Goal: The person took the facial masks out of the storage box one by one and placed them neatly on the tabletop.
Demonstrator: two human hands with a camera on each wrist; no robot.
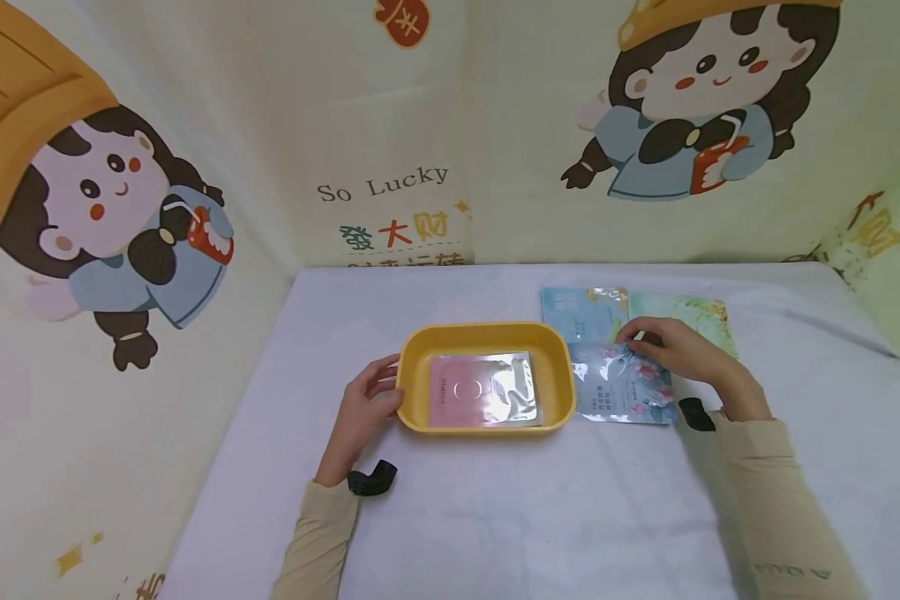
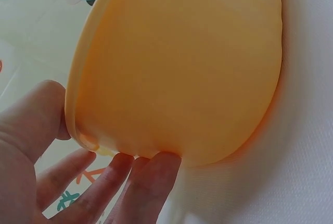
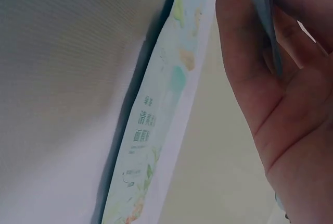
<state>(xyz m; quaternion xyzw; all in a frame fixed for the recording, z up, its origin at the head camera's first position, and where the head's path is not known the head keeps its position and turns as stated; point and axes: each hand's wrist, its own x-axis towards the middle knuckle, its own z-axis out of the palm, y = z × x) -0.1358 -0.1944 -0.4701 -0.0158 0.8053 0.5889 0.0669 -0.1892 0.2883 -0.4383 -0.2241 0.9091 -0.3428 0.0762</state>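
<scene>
A yellow tray [image 1: 412,379] stands on the table with a shiny pink-and-silver sheet mask packet [image 1: 472,396] lying flat inside it. My left hand [image 1: 363,408] holds the tray's left end, thumb at the rim and fingertips against the outer wall [image 2: 182,78]. To the right of the tray, my right hand [image 1: 686,354] pinches the upper edge of a blue floral mask packet [image 1: 618,387] between thumb and fingers. In the right wrist view, a thin edge of that packet [image 3: 265,15] shows in the hand.
Behind the blue floral packet lie a light blue packet [image 1: 581,312] and a pale green packet [image 1: 678,308], side by side. A white cloth [image 1: 510,508] covers the table. Printed curtains [image 1: 510,108] hang behind and at the sides.
</scene>
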